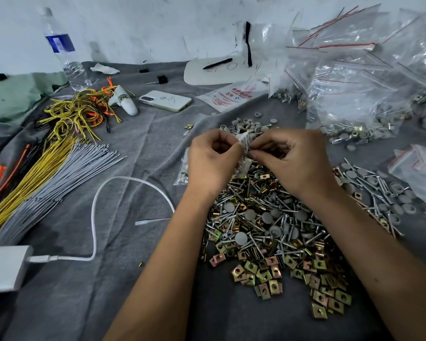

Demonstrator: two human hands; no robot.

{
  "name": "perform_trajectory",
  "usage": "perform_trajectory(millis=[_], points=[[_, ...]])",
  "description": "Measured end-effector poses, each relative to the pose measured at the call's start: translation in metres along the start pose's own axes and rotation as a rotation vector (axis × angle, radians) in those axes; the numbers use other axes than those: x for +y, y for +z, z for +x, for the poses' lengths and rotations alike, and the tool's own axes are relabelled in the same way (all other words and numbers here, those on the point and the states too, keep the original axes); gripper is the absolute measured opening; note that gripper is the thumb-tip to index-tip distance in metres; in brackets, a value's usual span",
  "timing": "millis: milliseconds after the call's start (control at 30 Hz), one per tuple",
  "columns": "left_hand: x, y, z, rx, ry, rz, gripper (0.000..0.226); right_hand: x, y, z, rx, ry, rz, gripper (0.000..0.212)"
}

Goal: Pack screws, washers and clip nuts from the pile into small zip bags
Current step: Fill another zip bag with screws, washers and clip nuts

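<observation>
a small zip bag [244, 153] is held up between the two hands, above the far edge of the pile [268, 230] of screws, washers and clip nuts that is spread on the grey cloth [133, 267] over the tabletop. the bag's left edge is pinched by the left hand [210, 159] and its right edge by the right hand [293, 158], each grip pressed together on the plastic, with what looks like a screw at the mouth (whether it is in or half out cannot be told). the bag's long axis is seen running roughly upright, mouth away from the person, so the pile lies directly below and nearer the body, about equally near both hands. filled bags [354, 99] are heaped well apart at the far right
</observation>
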State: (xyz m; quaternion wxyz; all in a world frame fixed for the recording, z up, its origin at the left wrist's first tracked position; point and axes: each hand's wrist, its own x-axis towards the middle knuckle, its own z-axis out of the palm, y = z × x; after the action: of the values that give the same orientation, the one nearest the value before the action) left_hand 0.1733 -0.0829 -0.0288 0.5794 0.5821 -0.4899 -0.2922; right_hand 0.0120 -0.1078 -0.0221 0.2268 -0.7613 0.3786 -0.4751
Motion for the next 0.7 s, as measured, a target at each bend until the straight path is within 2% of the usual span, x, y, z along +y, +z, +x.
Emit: perform_trajectory(millis=[267, 500, 567, 700], points=[[-0.002, 0.000, 0.000, 0.033, -0.006, 0.034, 0.011, 0.006, -0.003, 0.004, 0.078, 0.046, -0.015, 0.017], [0.001, 0.000, -0.001, 0.122, 0.042, 0.095, 0.021, 0.018, -0.016, 0.008, 0.188, 0.047, -0.296, 0.011], [0.002, 0.001, -0.001, 0.144, 0.052, 0.095, 0.019, 0.020, -0.018, 0.008, 0.101, 0.069, -0.395, 0.016], [0.004, 0.000, -0.002, 0.185, 0.057, 0.071, 0.018, 0.022, -0.016, 0.008, -0.216, 0.160, -0.623, 0.027]])
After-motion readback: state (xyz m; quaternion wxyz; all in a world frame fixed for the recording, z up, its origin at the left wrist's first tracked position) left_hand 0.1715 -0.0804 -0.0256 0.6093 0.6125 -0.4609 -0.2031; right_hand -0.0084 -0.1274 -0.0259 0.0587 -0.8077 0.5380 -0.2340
